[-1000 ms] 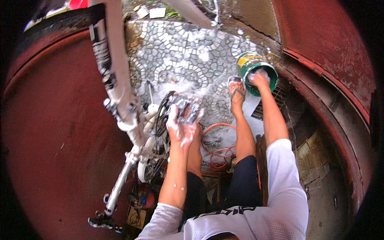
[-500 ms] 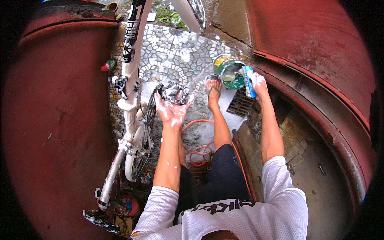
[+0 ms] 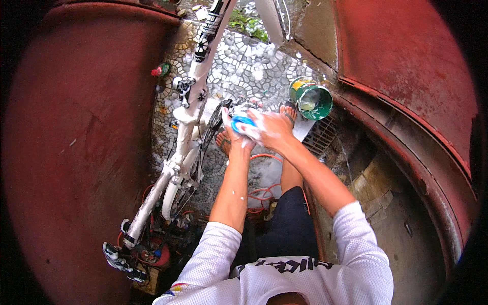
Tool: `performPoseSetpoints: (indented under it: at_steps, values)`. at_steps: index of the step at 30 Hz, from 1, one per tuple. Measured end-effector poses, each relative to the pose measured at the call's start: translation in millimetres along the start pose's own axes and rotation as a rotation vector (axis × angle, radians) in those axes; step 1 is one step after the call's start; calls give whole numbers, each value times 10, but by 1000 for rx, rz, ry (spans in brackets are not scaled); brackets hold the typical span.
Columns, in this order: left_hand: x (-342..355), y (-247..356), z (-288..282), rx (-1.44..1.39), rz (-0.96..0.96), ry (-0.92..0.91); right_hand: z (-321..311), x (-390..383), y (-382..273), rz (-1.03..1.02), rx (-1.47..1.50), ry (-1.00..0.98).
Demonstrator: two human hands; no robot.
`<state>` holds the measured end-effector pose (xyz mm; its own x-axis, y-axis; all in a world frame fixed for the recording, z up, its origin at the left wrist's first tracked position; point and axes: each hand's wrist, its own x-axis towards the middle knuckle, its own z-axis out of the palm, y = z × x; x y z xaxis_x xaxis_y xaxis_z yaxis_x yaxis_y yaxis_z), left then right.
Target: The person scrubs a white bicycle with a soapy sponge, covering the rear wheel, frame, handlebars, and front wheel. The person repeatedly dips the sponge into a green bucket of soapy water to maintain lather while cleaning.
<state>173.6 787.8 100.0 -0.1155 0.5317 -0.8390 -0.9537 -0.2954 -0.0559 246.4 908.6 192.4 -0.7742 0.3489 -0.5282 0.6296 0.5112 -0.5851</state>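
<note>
Left hand (image 3: 235,136): held palm-up at the foamy pedal (image 3: 242,107); fingers' closure cannot be told.
Right hand (image 3: 272,127): angled inward; blue brush (image 3: 243,123) is gripped by its fingers.

White mesh shirt (image 3: 325,284), dark shorts (image 3: 292,221)

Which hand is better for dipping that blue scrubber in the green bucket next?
Probably the right. The right grip is on the blue scrubber and nearer the green bucket. The left grip is farther away, toward the white bicycle.
</note>
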Motion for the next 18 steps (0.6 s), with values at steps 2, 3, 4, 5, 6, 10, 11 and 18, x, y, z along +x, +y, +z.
performPoseSetpoints:
  at_steps: [2, 3, 4, 5, 6, 10, 11, 18]
  values:
    - [-51, -322, 388, 80, 64, 116, 118, 389, 576, 126, -11, 127]
    - [-56, -416, 581, 122, 116, 162, 43, 537, 791, 243, 13, 236]
    - [-41, -324, 530, 62, 66, 58, 95, 516, 662, 173, 31, 250]
    - [-21, -268, 457, 77, 142, 24, 164, 482, 446, 175, -49, 136]
    - [32, -115, 60, -73, 172, -315, 191, 461, 170, 90, -17, 108]
    - [11, -188, 284, 22, 132, 21, 113, 443, 348, 194, 26, 202]
    - [18, -206, 393, 23, 90, 13, 130, 546, 462, 198, 59, 314]
    - [-77, -132, 335, 27, 90, -71, 104, 552, 287, 202, -39, 224]
